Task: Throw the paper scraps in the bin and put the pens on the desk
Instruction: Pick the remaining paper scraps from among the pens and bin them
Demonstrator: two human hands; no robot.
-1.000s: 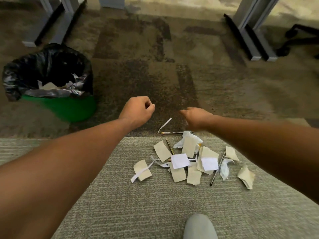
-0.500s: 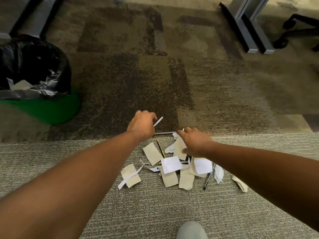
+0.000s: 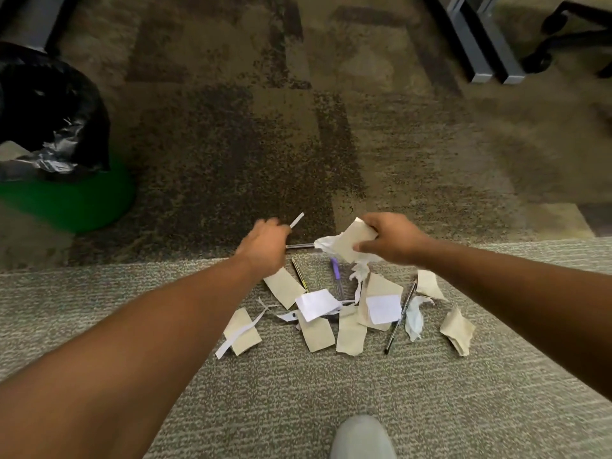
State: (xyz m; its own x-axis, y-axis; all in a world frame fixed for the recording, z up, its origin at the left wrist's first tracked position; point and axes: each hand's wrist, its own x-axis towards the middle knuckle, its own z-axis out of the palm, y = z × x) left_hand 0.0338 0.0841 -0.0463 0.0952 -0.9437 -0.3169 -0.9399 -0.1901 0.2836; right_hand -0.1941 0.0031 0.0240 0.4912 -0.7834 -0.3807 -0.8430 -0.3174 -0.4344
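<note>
Several beige and white paper scraps (image 3: 347, 329) lie scattered on the carpet in front of me, with pens among them: a purple pen (image 3: 336, 276), a yellow-black pen (image 3: 299, 274) and a black pen (image 3: 399, 321). My right hand (image 3: 394, 241) is shut on a bunch of beige and white paper scraps (image 3: 347, 245), lifted just above the pile. My left hand (image 3: 265, 245) is blurred, closed over a thin white paper strip (image 3: 297, 220) at the end of a grey pen (image 3: 299, 246). The green bin (image 3: 66, 200) with a black liner stands at the far left.
Grey desk legs (image 3: 480, 48) stand at the upper right beside a black chair base (image 3: 569, 38). Another desk leg (image 3: 33, 18) is at the upper left, behind the bin. My grey shoe (image 3: 362, 438) shows at the bottom edge.
Both hands dropped to the pile. My right hand closed on scraps and raised them, uncovering the purple pen. My left hand reached the white strip. The view shifted right and nearer.
</note>
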